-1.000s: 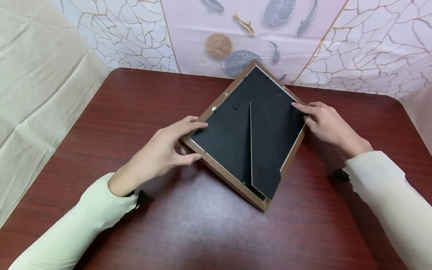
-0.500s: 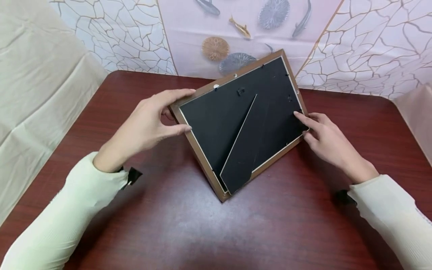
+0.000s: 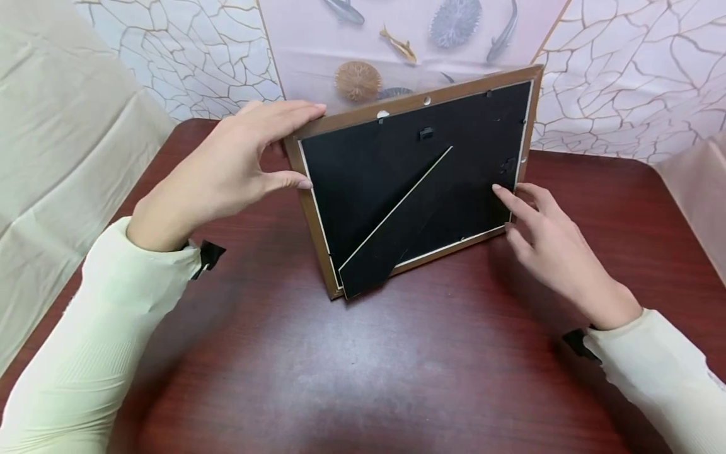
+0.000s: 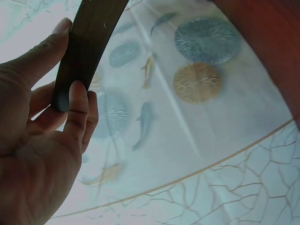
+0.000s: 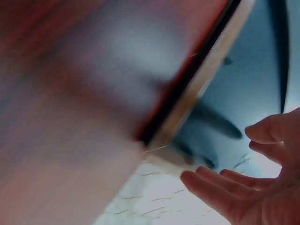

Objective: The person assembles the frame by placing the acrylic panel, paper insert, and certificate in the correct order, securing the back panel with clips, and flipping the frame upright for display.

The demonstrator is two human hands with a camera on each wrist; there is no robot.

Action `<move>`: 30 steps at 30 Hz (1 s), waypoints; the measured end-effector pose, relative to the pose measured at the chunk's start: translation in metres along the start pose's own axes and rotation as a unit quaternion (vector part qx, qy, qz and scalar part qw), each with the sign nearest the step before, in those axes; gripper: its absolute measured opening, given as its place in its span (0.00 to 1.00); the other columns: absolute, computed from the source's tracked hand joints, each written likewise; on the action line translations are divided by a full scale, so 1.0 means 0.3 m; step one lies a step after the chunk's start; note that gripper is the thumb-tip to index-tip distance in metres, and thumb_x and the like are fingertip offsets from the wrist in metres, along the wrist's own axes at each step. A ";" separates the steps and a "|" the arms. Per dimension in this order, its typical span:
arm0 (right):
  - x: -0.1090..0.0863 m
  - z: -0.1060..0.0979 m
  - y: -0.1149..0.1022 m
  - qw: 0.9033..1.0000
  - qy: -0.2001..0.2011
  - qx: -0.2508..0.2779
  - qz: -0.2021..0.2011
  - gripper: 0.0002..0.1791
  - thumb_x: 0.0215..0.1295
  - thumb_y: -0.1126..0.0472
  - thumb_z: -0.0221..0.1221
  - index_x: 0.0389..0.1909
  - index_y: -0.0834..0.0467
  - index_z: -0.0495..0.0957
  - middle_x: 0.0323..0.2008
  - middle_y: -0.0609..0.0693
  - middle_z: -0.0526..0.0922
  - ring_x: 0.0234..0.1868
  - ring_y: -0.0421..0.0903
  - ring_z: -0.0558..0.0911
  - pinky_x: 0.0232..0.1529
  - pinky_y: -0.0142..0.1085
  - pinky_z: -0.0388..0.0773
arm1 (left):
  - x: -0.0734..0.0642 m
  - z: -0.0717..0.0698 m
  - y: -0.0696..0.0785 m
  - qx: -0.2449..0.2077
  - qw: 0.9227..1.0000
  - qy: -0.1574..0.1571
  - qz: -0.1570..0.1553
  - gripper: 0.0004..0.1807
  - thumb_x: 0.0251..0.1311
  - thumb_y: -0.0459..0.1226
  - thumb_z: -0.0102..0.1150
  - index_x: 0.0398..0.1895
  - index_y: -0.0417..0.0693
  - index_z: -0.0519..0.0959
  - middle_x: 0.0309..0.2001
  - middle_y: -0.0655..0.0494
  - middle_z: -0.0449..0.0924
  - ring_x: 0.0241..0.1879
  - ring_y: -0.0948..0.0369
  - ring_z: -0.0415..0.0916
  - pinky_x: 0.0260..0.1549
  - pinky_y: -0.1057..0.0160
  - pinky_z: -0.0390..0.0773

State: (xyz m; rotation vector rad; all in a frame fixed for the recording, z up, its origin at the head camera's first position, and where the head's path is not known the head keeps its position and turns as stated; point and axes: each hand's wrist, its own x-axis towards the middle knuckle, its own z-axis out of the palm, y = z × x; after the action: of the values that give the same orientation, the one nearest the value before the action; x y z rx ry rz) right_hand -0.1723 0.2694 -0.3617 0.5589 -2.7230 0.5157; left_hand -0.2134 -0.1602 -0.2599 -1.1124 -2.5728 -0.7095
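A picture frame [image 3: 416, 101] with a brown border is raised on its long edge, its black back toward me. A hinged easel leg [image 3: 391, 233] runs diagonally across that back, its wide end at the lower left corner. My left hand [image 3: 221, 161] grips the upper left corner, thumb on the back side; the left wrist view shows the dark frame edge [image 4: 89, 51] between thumb and fingers. Extended fingers of my right hand [image 3: 558, 252] touch the lower right of the frame, the index on the black back. The picture side is hidden.
The frame is over a dark red wooden table [image 3: 363, 378]. Behind it hangs a cloth backdrop [image 3: 306, 50] printed with fish and round leaf shapes. Plain pale fabric [image 3: 62, 145] hangs at the left.
The frame has turned and tilted up from a slanted diagonal pose to nearly upright. My left hand has risen up and left with its corner; my right hand has shifted slightly down.
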 end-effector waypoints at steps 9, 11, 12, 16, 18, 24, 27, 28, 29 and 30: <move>0.034 0.001 -0.242 0.974 0.129 -0.015 -0.185 0.27 0.68 0.70 0.53 0.67 0.58 0.79 0.61 0.60 0.82 0.50 0.57 0.86 0.22 0.52 0.79 | -0.007 0.010 0.048 0.003 0.995 0.038 0.089 0.42 0.53 0.27 0.78 0.73 0.37 0.72 0.71 0.42 0.76 0.56 0.43 0.71 0.54 0.52 0.64; 0.040 0.013 -0.281 0.966 0.144 -0.007 -0.214 0.25 0.68 0.70 0.52 0.64 0.60 0.81 0.59 0.60 0.83 0.49 0.56 0.86 0.19 0.51 0.77 | -0.014 0.019 0.057 0.002 0.994 0.045 0.099 0.42 0.53 0.27 0.78 0.74 0.39 0.72 0.72 0.42 0.75 0.55 0.42 0.69 0.54 0.52 0.63; 0.042 0.019 -0.296 0.963 0.146 -0.004 -0.225 0.24 0.68 0.69 0.52 0.63 0.60 0.81 0.58 0.61 0.84 0.49 0.56 0.86 0.19 0.50 0.77 | -0.016 0.024 0.060 0.003 0.994 0.049 0.102 0.42 0.53 0.27 0.78 0.74 0.39 0.72 0.72 0.42 0.75 0.55 0.42 0.68 0.54 0.52 0.63; 0.052 0.049 -0.337 0.958 0.137 -0.003 -0.252 0.24 0.66 0.71 0.52 0.62 0.61 0.81 0.58 0.62 0.83 0.46 0.54 0.86 0.17 0.44 0.76 | -0.028 0.042 0.076 0.015 0.992 0.056 0.112 0.44 0.52 0.28 0.79 0.75 0.40 0.70 0.73 0.42 0.73 0.56 0.43 0.70 0.54 0.51 0.63; 0.057 0.063 -0.346 0.957 0.129 -0.006 -0.258 0.25 0.64 0.72 0.53 0.62 0.61 0.82 0.57 0.62 0.82 0.42 0.52 0.85 0.16 0.41 0.73 | -0.035 0.053 0.088 0.025 0.991 0.062 0.114 0.46 0.52 0.29 0.80 0.75 0.40 0.69 0.74 0.42 0.72 0.60 0.44 0.71 0.54 0.50 0.64; 0.064 0.090 -0.359 0.963 0.102 -0.010 -0.248 0.22 0.63 0.71 0.54 0.57 0.60 0.84 0.54 0.62 0.80 0.35 0.49 0.82 0.14 0.35 0.66 | -0.057 0.087 0.136 0.030 0.991 0.086 0.095 0.47 0.53 0.29 0.79 0.77 0.39 0.66 0.75 0.44 0.69 0.69 0.47 0.70 0.69 0.51 0.69; 0.061 0.093 -0.363 0.966 0.095 -0.011 -0.242 0.19 0.65 0.70 0.54 0.54 0.60 0.84 0.53 0.61 0.79 0.36 0.50 0.81 0.14 0.34 0.64 | -0.060 0.094 0.147 0.032 0.991 0.093 0.092 0.47 0.54 0.28 0.78 0.77 0.39 0.65 0.74 0.44 0.68 0.71 0.48 0.69 0.73 0.53 0.67; 0.059 0.092 -0.364 0.966 0.094 -0.011 -0.241 0.18 0.65 0.70 0.54 0.53 0.60 0.85 0.53 0.61 0.79 0.36 0.50 0.81 0.14 0.34 0.64 | -0.060 0.094 0.148 0.035 0.990 0.095 0.094 0.47 0.54 0.28 0.78 0.77 0.38 0.65 0.74 0.44 0.68 0.71 0.48 0.69 0.73 0.54 0.67; 0.057 0.091 -0.365 0.966 0.094 -0.011 -0.241 0.18 0.65 0.70 0.54 0.52 0.60 0.85 0.52 0.61 0.79 0.36 0.51 0.81 0.14 0.34 0.64 | -0.059 0.093 0.147 0.039 0.990 0.096 0.098 0.47 0.54 0.28 0.78 0.77 0.38 0.65 0.74 0.43 0.69 0.70 0.48 0.69 0.72 0.54 0.67; 0.055 0.089 -0.366 0.966 0.095 -0.010 -0.241 0.18 0.65 0.70 0.54 0.52 0.60 0.85 0.52 0.60 0.79 0.36 0.51 0.82 0.14 0.34 0.64 | -0.058 0.091 0.145 0.043 0.989 0.097 0.102 0.47 0.54 0.27 0.78 0.77 0.37 0.65 0.74 0.43 0.69 0.70 0.47 0.69 0.72 0.53 0.68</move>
State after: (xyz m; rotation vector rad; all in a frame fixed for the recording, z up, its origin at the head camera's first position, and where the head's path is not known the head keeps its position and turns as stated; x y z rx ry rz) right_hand -0.1457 0.1591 -0.3485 1.0676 -2.2942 0.3873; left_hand -0.1707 -0.1310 -0.2757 -1.1944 -2.2659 -0.6181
